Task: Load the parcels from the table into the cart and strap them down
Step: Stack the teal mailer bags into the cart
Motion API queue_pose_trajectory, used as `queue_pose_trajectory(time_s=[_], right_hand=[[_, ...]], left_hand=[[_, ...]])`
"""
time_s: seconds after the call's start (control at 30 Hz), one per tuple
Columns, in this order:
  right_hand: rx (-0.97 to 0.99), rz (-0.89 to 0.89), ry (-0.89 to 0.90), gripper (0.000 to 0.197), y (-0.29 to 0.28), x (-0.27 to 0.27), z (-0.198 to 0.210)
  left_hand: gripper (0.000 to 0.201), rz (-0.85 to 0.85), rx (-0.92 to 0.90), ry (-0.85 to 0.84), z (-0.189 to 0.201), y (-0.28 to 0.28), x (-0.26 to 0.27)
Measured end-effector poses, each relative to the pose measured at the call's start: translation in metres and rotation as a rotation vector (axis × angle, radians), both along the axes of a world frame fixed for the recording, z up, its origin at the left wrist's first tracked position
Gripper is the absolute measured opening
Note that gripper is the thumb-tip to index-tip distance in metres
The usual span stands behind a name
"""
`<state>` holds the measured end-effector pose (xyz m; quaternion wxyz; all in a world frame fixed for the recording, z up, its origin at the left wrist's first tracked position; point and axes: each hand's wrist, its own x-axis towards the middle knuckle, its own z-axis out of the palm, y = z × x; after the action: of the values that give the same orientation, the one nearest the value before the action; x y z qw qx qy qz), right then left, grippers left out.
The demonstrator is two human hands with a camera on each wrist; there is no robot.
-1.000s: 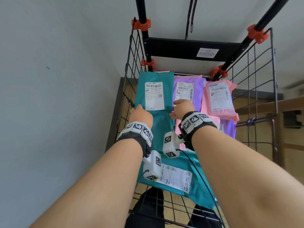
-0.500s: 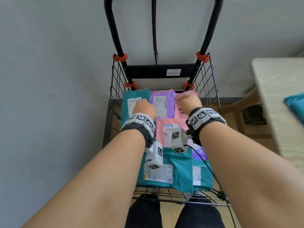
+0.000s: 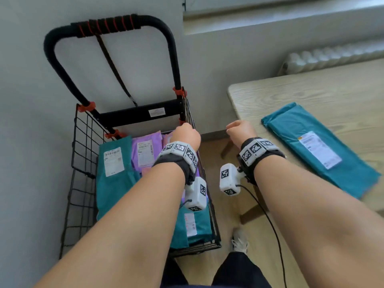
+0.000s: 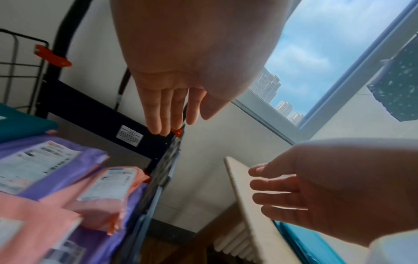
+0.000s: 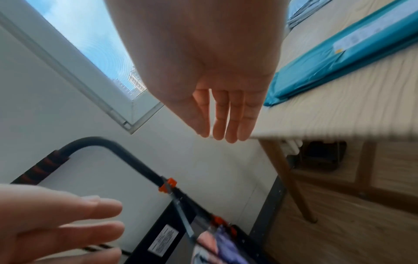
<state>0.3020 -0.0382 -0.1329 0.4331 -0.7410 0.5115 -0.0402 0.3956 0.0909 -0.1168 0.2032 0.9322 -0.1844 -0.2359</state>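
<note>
The black wire cart (image 3: 83,142) stands at the left against the wall and holds teal (image 3: 112,175), purple (image 3: 146,149) and pink parcels (image 4: 29,223). A black strap (image 3: 116,73) hangs from its handle. One teal parcel (image 3: 318,150) with a white label lies on the wooden table (image 3: 311,88) at the right. My left hand (image 3: 186,133) hovers over the cart's right rim, fingers straight and empty (image 4: 172,110). My right hand (image 3: 239,130) is in the air between cart and table corner, also open and empty (image 5: 224,116).
A white radiator (image 3: 332,57) runs under the window sill behind the table. The wall is close behind and left of the cart. The table's legs (image 5: 287,175) and my shoe (image 3: 240,241) are on the wood floor between cart and table.
Both hands have lifted off the parcels in the cart and moved right, toward the table. My view has swung right, so the table and its teal parcel now show.
</note>
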Motion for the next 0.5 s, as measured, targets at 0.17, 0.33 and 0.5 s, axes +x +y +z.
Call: queue_pose_trajectory(time_s=[0.17,0.33,0.5], right_hand=[[-0.050,-0.017,0.026,0.028,-0.076,-0.069,0.001],[-0.073,-0.050,0.077,0.030,-0.149,-0.134,0.005],[-0.036,-0.152,0.181,0.037,-0.207,-0.193,-0.003]], left_hand=[[0.037,-0.049,-0.043,0.028,0.003,-0.080,-0.063],[0.033,-0.111,-0.039,0.080,-0.001,-0.156,-0.128],[0.032,-0.161,-0.010,0.193,-0.019,-0.212,-0.181]])
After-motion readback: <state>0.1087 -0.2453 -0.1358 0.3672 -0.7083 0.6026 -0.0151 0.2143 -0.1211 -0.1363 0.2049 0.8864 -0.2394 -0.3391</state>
